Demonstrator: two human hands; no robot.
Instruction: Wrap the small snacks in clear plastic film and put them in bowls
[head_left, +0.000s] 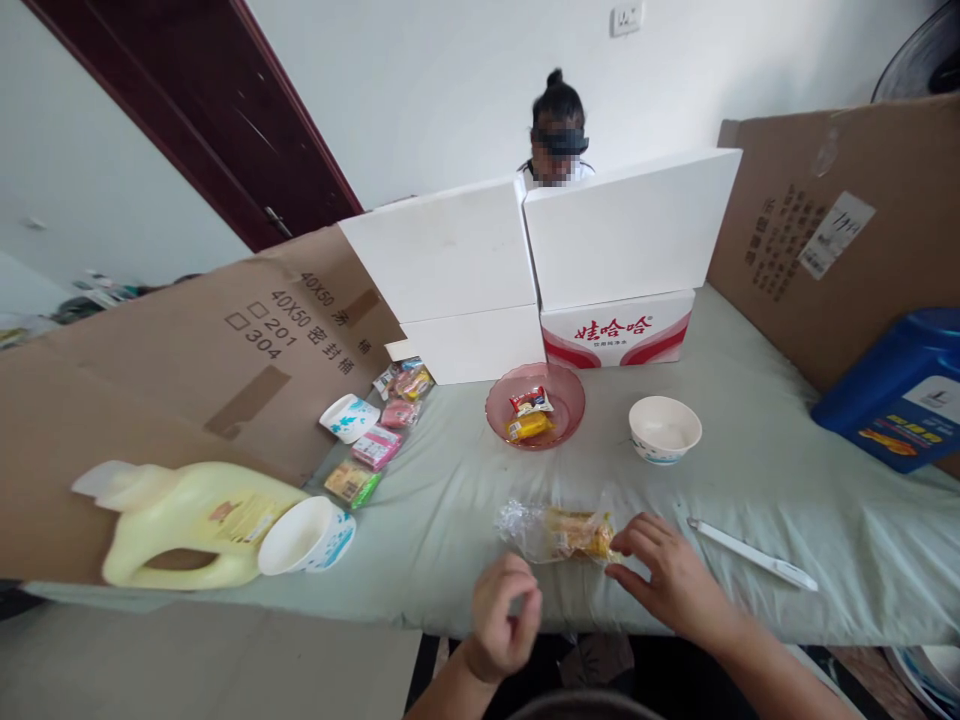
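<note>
Pink bowl [559, 385] beyond the hands, two wrapped snacks [529, 415] inside; white bowl [664, 428] beside it. Right hand [667, 572] half-open, fingertips touching clear snack packet [559, 532]; left hand [504, 615] curled closed, holding nothing, near packet.

White wall [450, 80], dark red door [225, 110], wall socket [627, 17], cloth-covered table [750, 480]

Pink bowl [559, 432] is holding snack packs [530, 413] mid-table, white bowl [664, 429] sitting to its right. Yellow jug [187, 520] is lying near left, blue container [896, 390] far right.
</note>
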